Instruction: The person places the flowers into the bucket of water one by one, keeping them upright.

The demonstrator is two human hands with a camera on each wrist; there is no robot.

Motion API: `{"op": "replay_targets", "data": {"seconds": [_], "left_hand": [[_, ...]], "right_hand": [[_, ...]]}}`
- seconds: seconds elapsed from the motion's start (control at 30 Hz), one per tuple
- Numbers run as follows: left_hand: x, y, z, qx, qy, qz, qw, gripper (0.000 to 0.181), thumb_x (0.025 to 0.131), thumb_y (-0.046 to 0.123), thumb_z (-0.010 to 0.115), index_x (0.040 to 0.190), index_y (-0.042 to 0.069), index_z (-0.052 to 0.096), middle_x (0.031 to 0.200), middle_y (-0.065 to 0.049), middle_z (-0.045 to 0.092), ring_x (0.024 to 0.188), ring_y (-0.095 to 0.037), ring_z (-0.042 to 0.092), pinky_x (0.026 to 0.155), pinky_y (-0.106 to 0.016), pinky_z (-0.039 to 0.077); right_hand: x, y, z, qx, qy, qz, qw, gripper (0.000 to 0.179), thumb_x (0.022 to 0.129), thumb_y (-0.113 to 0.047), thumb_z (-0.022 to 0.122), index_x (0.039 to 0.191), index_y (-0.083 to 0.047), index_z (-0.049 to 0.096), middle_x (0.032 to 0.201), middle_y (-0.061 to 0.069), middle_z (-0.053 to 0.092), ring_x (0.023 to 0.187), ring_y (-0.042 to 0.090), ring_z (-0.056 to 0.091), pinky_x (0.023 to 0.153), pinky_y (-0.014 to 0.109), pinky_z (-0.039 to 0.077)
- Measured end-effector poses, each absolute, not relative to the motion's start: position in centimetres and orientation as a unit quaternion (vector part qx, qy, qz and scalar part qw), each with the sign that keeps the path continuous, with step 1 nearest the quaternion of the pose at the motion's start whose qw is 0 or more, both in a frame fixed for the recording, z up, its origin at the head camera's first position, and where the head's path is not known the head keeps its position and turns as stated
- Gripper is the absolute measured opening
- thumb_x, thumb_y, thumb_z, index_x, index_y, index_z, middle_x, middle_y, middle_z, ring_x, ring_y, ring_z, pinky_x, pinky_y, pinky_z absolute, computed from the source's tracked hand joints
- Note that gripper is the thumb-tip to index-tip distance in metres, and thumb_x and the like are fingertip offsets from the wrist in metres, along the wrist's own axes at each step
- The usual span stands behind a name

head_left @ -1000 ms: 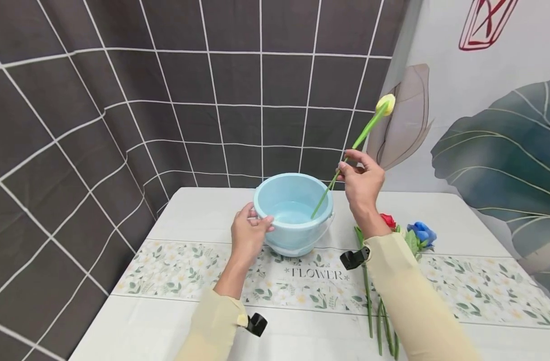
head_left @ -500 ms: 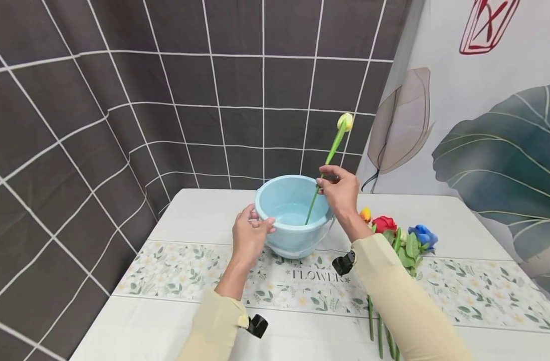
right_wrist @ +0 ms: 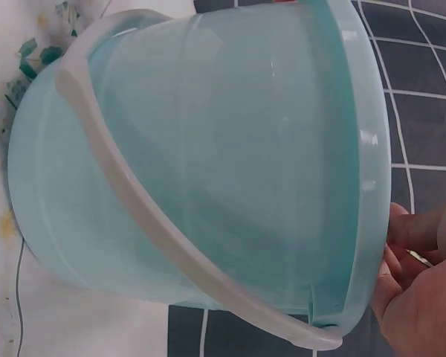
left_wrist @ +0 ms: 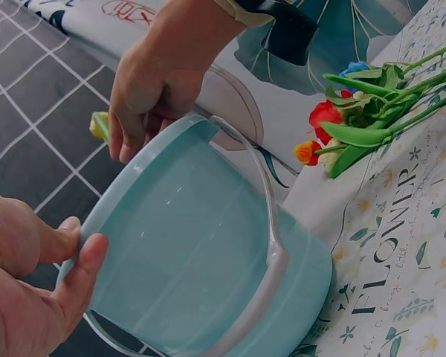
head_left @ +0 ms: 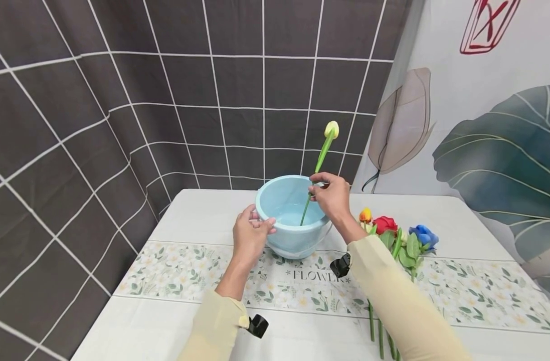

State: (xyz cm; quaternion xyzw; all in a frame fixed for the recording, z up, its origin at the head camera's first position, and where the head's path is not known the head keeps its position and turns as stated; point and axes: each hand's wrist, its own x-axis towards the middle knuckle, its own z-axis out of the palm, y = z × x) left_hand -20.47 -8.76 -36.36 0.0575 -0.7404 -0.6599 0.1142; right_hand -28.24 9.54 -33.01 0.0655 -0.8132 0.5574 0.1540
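Yellow tulip point(head_left: 324, 154) leans with its stem end inside the light-blue bucket point(head_left: 295, 241), bloom above it; your right hand point(head_left: 333, 196) pinches the stem, apparently to guide it, while your left hand point(head_left: 250, 234) pinches the bucket's rim, probably for steadiness.

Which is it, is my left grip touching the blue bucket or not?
Touching: the left wrist view shows the left grip pinching the rim of the blue bucket, fingertips right on it with no gap.
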Motion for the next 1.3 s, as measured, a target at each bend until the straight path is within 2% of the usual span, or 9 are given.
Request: {"op": "replay_targets", "data": {"seconds": [0.1, 0.3, 0.63, 0.7, 0.87, 1.1, 1.3], "left_hand": [[-20.4, -8.8, -36.3, 0.06, -0.741, -0.66, 0.112, 0.062, 0.088, 0.005, 0.068, 0.143, 0.001, 0.04, 0.115, -0.012, 0.047, 0.084, -0.017, 0.067, 0.074, -0.016, 0.057], [-20.3, -8.8, -36.3, 0.058, -0.745, -0.655, 0.113, 0.062, 0.088, 0.005, 0.068, 0.143, 0.001, 0.04, 0.116, -0.014, 0.047, 0.084, -0.018, 0.067, 0.074, -0.016, 0.057], [-20.3, -8.8, -36.4, 0.059, -0.753, -0.645, 0.111, 0.062, 0.088, 0.009, 0.068, 0.143, 0.002, 0.039, 0.116, -0.014, 0.049, 0.083, -0.017, 0.069, 0.075, -0.017, 0.057], [-20.3, -8.8, -36.4, 0.058, -0.753, -0.646, 0.112, 0.062, 0.088, 0.009, 0.068, 0.143, 0.002, 0.039, 0.116, -0.014, 0.049, 0.083, -0.017, 0.069, 0.074, -0.017, 0.058], [-20.3, -8.7, -36.4, 0.05, -0.749, -0.65, 0.116, 0.061, 0.088, 0.007, 0.068, 0.142, 0.001, 0.04, 0.117, -0.015, 0.047, 0.085, -0.018, 0.067, 0.074, -0.016, 0.057], [-20.2, -8.7, -36.4, 0.042, -0.753, -0.647, 0.112, 0.06, 0.089, 0.006, 0.067, 0.142, 0.0, 0.04, 0.117, -0.015, 0.046, 0.087, -0.019, 0.067, 0.074, -0.016, 0.057], [-20.4, -8.7, -36.4, 0.051, -0.758, -0.64, 0.112, 0.061, 0.089, 0.008, 0.067, 0.143, 0.001, 0.04, 0.117, -0.013, 0.047, 0.085, -0.018, 0.067, 0.074, -0.016, 0.057]], "right_hand": [[-28.2, 9.3, -33.1, 0.07, -0.819, 0.551, 0.147, 0.02, 0.088, 0.0, 0.066, 0.108, 0.005, 0.069, 0.103, 0.021, 0.066, 0.078, 0.034, 0.07, 0.069, 0.037, 0.062], [-28.1, 8.9, -33.1, 0.062, -0.834, 0.537, 0.11, 0.022, 0.094, -0.015, 0.064, 0.108, 0.0, 0.071, 0.094, 0.019, 0.068, 0.075, 0.03, 0.071, 0.066, 0.031, 0.062], [-28.4, 8.7, -32.8, 0.085, -0.849, 0.521, 0.004, 0.043, 0.102, -0.03, 0.048, 0.114, 0.007, 0.066, 0.114, 0.024, 0.065, 0.091, 0.033, 0.069, 0.079, 0.036, 0.06], [-28.5, 8.6, -32.7, 0.096, -0.859, 0.503, -0.016, 0.047, 0.103, -0.033, 0.045, 0.116, 0.007, 0.065, 0.115, 0.024, 0.065, 0.095, 0.034, 0.068, 0.081, 0.038, 0.06], [-28.9, 8.3, -32.6, 0.124, -0.897, 0.422, -0.038, 0.052, 0.105, -0.038, 0.038, 0.118, 0.004, 0.066, 0.109, 0.022, 0.067, 0.092, 0.031, 0.066, 0.08, 0.039, 0.056], [-28.8, 7.7, -32.7, 0.176, -0.92, 0.342, -0.072, 0.055, 0.105, -0.039, 0.033, 0.122, 0.004, 0.063, 0.125, 0.019, 0.061, 0.123, 0.035, 0.053, 0.108, 0.046, 0.04], [-28.7, 7.6, -32.5, 0.187, -0.918, 0.337, -0.091, 0.059, 0.105, -0.042, 0.03, 0.128, 0.004, 0.059, 0.13, 0.021, 0.057, 0.125, 0.037, 0.05, 0.11, 0.048, 0.037]]}}
